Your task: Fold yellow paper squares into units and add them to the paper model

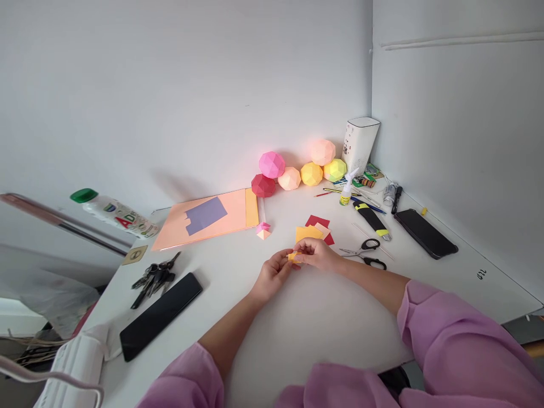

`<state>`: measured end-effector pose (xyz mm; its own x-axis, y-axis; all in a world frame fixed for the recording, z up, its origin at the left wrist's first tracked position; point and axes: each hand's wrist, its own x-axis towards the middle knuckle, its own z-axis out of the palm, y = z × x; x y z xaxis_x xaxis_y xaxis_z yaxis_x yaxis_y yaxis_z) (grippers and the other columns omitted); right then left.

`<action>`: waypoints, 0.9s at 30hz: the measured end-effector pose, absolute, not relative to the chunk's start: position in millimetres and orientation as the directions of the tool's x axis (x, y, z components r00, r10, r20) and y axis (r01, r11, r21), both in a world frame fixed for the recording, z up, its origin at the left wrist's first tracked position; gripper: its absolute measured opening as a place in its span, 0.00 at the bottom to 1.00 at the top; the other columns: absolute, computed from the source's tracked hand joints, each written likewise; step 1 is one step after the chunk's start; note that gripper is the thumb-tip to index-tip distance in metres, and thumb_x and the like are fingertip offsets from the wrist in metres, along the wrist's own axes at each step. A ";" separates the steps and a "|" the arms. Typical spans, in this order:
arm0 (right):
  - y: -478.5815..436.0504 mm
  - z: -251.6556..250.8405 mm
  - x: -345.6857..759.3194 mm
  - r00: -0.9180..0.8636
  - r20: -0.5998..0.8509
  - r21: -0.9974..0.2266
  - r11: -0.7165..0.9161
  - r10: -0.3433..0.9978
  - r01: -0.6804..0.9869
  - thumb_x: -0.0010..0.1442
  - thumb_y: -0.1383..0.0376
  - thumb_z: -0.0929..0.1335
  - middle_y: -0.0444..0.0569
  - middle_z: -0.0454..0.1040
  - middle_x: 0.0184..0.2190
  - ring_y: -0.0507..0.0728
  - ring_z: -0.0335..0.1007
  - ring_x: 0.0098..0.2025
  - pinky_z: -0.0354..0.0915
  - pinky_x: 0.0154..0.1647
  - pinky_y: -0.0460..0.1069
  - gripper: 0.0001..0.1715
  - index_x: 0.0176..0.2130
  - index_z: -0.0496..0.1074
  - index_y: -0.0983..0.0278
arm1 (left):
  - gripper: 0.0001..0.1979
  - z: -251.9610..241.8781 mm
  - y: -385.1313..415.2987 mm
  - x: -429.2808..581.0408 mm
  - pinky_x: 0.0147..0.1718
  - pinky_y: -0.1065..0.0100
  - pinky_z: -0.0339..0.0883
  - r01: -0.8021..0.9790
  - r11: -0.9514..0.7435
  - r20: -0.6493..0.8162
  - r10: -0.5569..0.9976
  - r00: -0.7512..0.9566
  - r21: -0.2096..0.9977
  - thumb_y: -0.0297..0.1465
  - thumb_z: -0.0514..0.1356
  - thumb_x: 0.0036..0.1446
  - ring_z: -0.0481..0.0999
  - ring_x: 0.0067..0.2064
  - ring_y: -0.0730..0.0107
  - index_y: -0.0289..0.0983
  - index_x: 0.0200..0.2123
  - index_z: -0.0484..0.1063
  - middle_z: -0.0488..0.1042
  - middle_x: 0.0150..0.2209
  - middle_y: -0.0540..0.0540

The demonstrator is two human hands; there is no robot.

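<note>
Operator: Where is my piece, and how am I holding it?
Inspector: The small yellow paper piece (293, 257) is above the table (272, 334), pinched between the fingertips of your left hand (272, 275) and right hand (318, 255). Both sets of fingers are drawn in narrow around it; your fingers partly hide it, so I cannot confirm its folds.

Operator: What counts as done?
Inspector: Six faceted paper balls (311, 174) stand grouped by the wall, apparently complete. Nearer you, a small pink-and-peach piece (263, 230) has been shaped. I judge the yellow one unfinished.

Operator: And outstanding?
Inspector: Just beyond your hands, yellow, peach and red paper pieces (309, 233) lie flat and overlapping, seemingly unworked. The scissors (359, 253) lie to their right, out of hand. Farther out, the glue bottle (345, 194) stands upright; at left, a purple sheet (207, 216) rests on a larger peach sheet (236, 220).
</note>
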<state>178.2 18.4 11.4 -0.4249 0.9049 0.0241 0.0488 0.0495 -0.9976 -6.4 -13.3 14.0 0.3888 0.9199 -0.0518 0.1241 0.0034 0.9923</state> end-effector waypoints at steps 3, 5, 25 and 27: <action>20.0 8.5 178.3 -0.427 0.006 -0.998 0.034 0.904 0.058 0.49 0.56 0.71 0.44 0.71 0.27 0.49 0.66 0.26 0.64 0.26 0.45 0.18 0.35 0.71 0.66 | 0.21 17.3 -14.2 -5.5 0.43 0.63 0.65 0.147 -0.016 -0.040 0.926 0.375 0.989 0.40 0.53 0.58 0.75 0.41 0.64 0.36 0.52 0.62 0.78 0.35 0.44; 20.1 7.3 177.8 -0.424 0.015 -0.997 0.046 0.906 0.063 0.49 0.55 0.72 0.45 0.72 0.27 0.49 0.66 0.26 0.64 0.26 0.45 0.18 0.35 0.72 0.66 | 0.20 20.4 -14.8 -4.3 0.40 0.64 0.66 0.165 -0.008 -0.052 0.932 0.358 0.986 0.40 0.52 0.59 0.76 0.37 0.65 0.36 0.50 0.64 0.78 0.35 0.44; 7.8 11.7 173.9 -0.525 0.598 -0.597 0.774 0.606 0.213 0.59 0.64 0.66 0.48 0.68 0.28 0.51 0.64 0.29 0.62 0.28 0.46 0.10 0.27 0.70 0.65 | 0.16 21.1 -11.2 -0.3 0.17 0.74 0.56 0.093 0.081 -0.097 0.978 0.183 0.992 0.45 0.53 0.56 0.66 0.19 0.77 0.36 0.34 0.64 0.71 0.23 0.51; 7.3 10.4 174.1 -0.572 0.597 -0.539 0.810 0.562 0.233 0.59 0.63 0.66 0.48 0.66 0.30 0.51 0.63 0.29 0.62 0.29 0.46 0.10 0.28 0.71 0.65 | 0.16 19.6 -9.5 -1.9 0.17 0.75 0.56 0.065 0.090 -0.100 0.981 0.168 0.994 0.45 0.54 0.55 0.63 0.17 0.80 0.37 0.33 0.64 0.69 0.23 0.52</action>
<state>174.1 7.3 10.4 -0.5721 0.5620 0.5974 0.2328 0.8097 -0.5387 -1.9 -9.5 19.6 0.1675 0.9808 -0.0997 0.0650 0.0900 0.9938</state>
